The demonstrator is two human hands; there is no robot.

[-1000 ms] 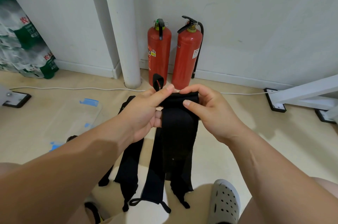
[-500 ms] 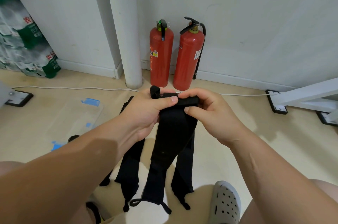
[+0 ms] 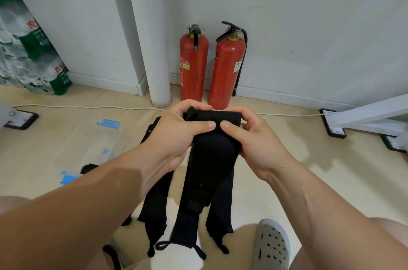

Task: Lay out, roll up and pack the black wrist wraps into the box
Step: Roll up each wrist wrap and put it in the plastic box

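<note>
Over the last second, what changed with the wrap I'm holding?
The left hand and right hand turned the top of the held wrist wrap over further, so its roll is thicker, and the loop that stood up now sits against the left hand. Both hands kept their grip; the other wraps stayed on the floor.

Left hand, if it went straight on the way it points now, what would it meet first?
The left hand grips the rolled black fabric wrist wrap; beyond it, probably the right hand, thumbs nearly touching.
</note>
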